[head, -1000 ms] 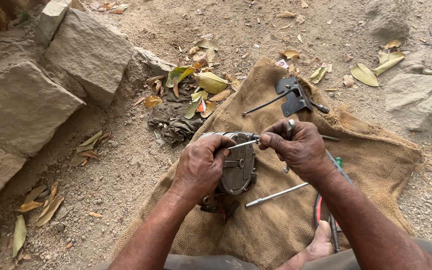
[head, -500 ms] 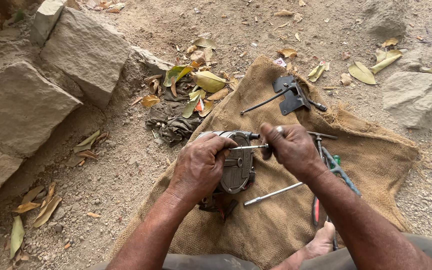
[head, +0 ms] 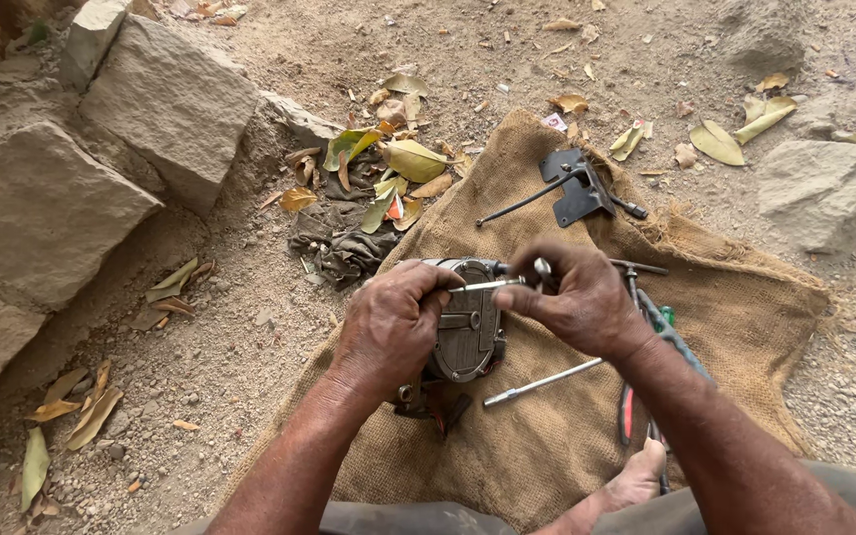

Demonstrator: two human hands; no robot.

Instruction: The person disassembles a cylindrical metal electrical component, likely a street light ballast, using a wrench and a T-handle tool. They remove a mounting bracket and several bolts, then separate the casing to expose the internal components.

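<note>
A grey metal engine cover (head: 470, 332) stands on a burlap sack (head: 547, 446) spread on the dirt. My left hand (head: 390, 322) grips its upper left edge and also pinches the tip of a thin metal tool (head: 487, 285). My right hand (head: 575, 297) holds the other end of that tool, fingers closed around it, just above the cover's top right.
On the sack lie a steel rod (head: 541, 382), a black bracket with a rod (head: 575, 188), and red and green handled tools (head: 646, 327). A dirty rag (head: 339, 243) and dry leaves sit to the upper left. Stone blocks (head: 42, 208) line the left; my foot (head: 636, 481) rests below.
Both hands have stayed on the cover and tool. My right hand has shifted slightly, with the thin tool turning between the fingers.
</note>
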